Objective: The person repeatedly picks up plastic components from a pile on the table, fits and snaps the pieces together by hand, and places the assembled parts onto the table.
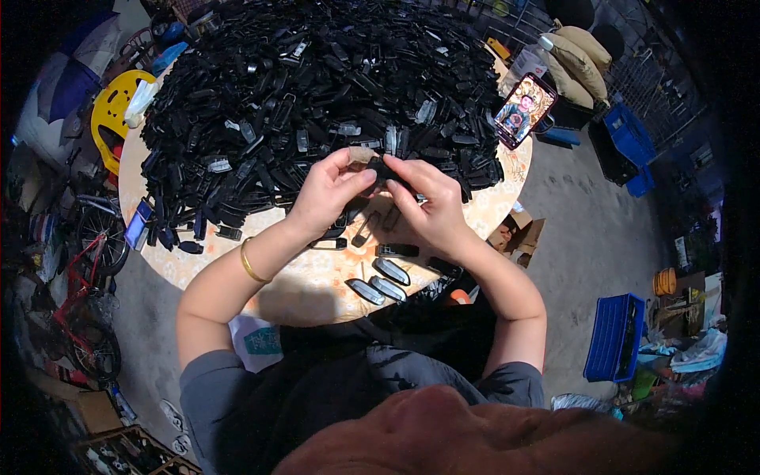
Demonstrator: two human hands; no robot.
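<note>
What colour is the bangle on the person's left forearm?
Gold-coloured; the bangle shows best in the head view, the only one here.

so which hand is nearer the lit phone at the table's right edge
Right. The right hand is left of the lit phone, closer to the body; the left hand sits farther left.

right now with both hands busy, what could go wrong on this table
The small black part between the left hand and right hand might slip and get lost among the dark pieces in the heap. The loose parts near the front edge of the table could get brushed off. The phone at the right edge might get knocked.
</note>
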